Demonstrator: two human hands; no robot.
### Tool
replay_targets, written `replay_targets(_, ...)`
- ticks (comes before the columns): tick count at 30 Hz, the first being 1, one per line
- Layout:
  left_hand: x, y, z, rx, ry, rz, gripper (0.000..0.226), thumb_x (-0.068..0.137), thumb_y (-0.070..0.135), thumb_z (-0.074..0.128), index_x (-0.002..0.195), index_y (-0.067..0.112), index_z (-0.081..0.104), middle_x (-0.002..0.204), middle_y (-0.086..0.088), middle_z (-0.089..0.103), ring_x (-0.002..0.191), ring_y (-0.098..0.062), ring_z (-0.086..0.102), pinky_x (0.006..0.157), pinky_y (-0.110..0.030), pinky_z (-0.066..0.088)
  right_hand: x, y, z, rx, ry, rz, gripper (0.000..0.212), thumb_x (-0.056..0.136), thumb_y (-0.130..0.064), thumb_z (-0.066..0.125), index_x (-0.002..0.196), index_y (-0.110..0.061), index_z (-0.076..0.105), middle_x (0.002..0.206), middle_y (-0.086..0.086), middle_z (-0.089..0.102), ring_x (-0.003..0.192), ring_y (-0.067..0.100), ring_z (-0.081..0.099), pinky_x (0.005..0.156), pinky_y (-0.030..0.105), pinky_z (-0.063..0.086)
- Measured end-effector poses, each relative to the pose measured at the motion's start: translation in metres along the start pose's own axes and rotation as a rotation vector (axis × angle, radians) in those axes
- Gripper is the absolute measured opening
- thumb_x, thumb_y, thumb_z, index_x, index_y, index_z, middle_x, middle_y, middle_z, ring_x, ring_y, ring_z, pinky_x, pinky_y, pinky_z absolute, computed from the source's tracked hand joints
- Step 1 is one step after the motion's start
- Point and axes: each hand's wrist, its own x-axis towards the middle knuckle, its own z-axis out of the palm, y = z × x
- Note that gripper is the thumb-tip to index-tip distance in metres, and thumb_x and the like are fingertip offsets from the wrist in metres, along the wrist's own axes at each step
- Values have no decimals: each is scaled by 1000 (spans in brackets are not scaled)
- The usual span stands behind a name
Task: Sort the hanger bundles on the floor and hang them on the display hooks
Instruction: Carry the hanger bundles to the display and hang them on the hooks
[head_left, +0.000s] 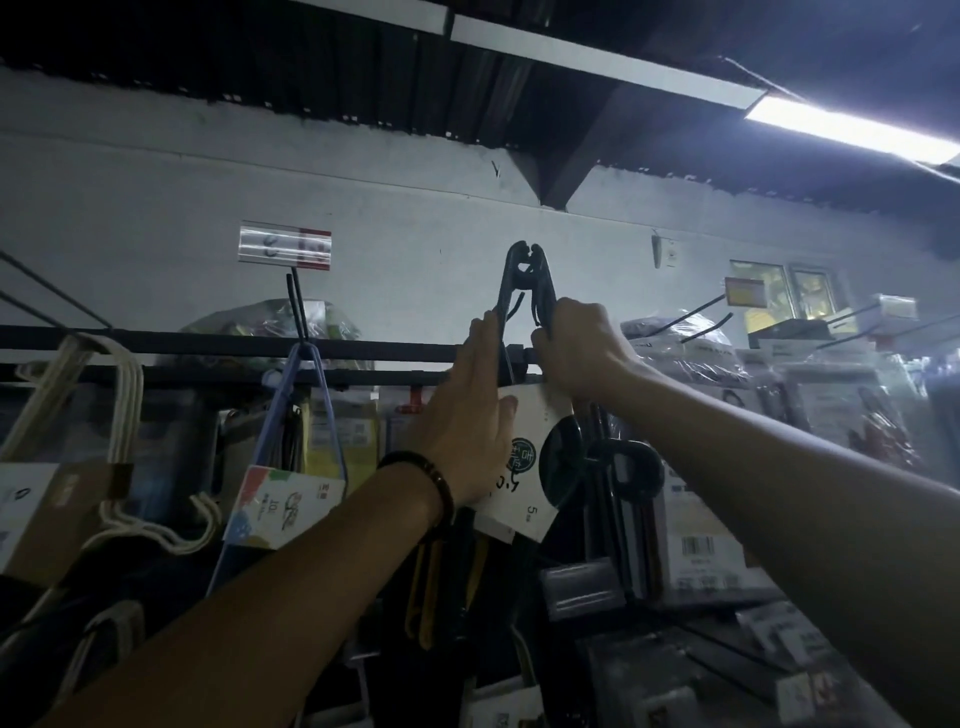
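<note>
Reaching overhead at a dim shop wall, a person lifts a black hanger bundle (524, 275) to the dark display rail (208, 347), its clustered hook tops standing just above the bar at the scene's centre. The right hand (576, 348) has its grip clenched round the right side of the hanger necks, apparently so the hooks can be steered as one. The left hand (467, 431), a beaded bracelet (426, 478) at its wrist, lies with its grip released, straight fingers laid up the left side of the bundle and the thumb resting on the white card label (524, 467), seemingly to steady the hangers against swinging. Both hands cover the point where bundle meets rail, so whether the hooks have caught on a peg cannot be told; the hanging step looks close to done but not confirmed. To the left, a blue hanger bundle (284, 504) already hangs below a twin-prong display hook (295, 306) topped by a price tag holder (284, 248), and farther left a cream hanger bundle (130, 405) hangs from the same rail, suggesting each kind gets its own spot. Packaged goods (727, 358) crowd the right side. Releasing the bundle before its hooks seat could send it down.
</note>
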Motion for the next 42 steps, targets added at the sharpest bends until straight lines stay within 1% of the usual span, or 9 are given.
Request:
replay_targets(3, -6, -11, 7, 12, -24, -26, 85, 108, 26, 42, 156, 45, -26, 174, 3, -2, 114, -22, 65, 90, -41, 58, -4, 3, 22, 28, 15, 27, 16, 100, -24, 57, 96, -9, 58, 78, 9, 58, 75, 31, 64, 53, 31, 46)
replay_targets(10, 1, -23, 14, 21, -138, 1, 77, 110, 18, 37, 162, 34, -18, 170, 14, -22, 159, -11, 0, 116, -23, 17, 9, 11, 37, 8, -40, 86, 18, 101, -26, 55, 89, -13, 58, 79, 10, 59, 75, 32, 63, 57, 35, 50)
replay_targets(15, 4, -26, 15, 147, -193, -50, 74, 111, 25, 38, 164, 28, -13, 168, 13, -29, 154, -21, 25, 119, -39, 30, 27, 7, 48, -1, -130, 73, 25, 99, -14, 57, 75, -13, 53, 79, 10, 61, 68, 26, 63, 51, 32, 50)
replay_targets(19, 3, -44, 26, 210, -253, -124, 83, 106, 24, 48, 164, 24, -11, 164, 13, -36, 140, -27, 46, 108, -40, 48, 33, 3, 68, -33, -226, 83, 5, 100, -12, 58, 99, -7, 59, 99, 14, 67, 77, 25, 64, 57, 31, 49)
replay_targets(23, -6, -62, 38, 272, -319, -113, 101, 97, 20, 60, 162, 30, -17, 162, 12, -42, 131, -34, 53, 97, -46, 55, 30, -2, 94, -135, -310, 120, 37, 102, -11, 55, 135, 6, 49, 128, 22, 58, 110, 32, 65, 75, 31, 49)
replay_targets(30, -22, -69, 44, 369, -433, -132, 103, 97, 36, 59, 160, 30, -23, 165, 5, -36, 135, -42, 48, 104, -52, 50, 13, -3, 111, 17, -263, 180, 62, 97, -28, 59, 143, 4, 33, 117, 17, 56, 104, 32, 62, 90, 43, 55)
replay_targets(33, -16, -73, 32, 372, -554, -136, 97, 98, 45, 58, 164, 26, -11, 172, -1, -17, 146, -39, 36, 114, -51, 42, -8, -14, 106, -40, -147, 139, 52, 91, -30, 64, 130, -5, 40, 111, 16, 57, 95, 34, 62, 78, 47, 58)
replay_targets(37, -10, -56, -4, 434, -552, -64, 56, 102, 51, 50, 143, 12, 54, 143, -12, 56, 120, -28, 60, 99, -40, 53, -34, -22, 78, -83, -5, 1, 24, 92, -32, 56, 104, -11, 56, 97, 9, 60, 82, 29, 62, 63, 38, 55)
replay_targets(42, -62, -28, -39, 399, -295, -42, 39, 98, 61, 49, 121, 37, 69, 121, 4, 70, 103, -19, 67, 89, -39, 58, -78, -26, 63, 141, -84, -144, 20, 95, -34, 51, 84, -26, 66, 85, -1, 69, 68, 15, 68, 56, 33, 59)
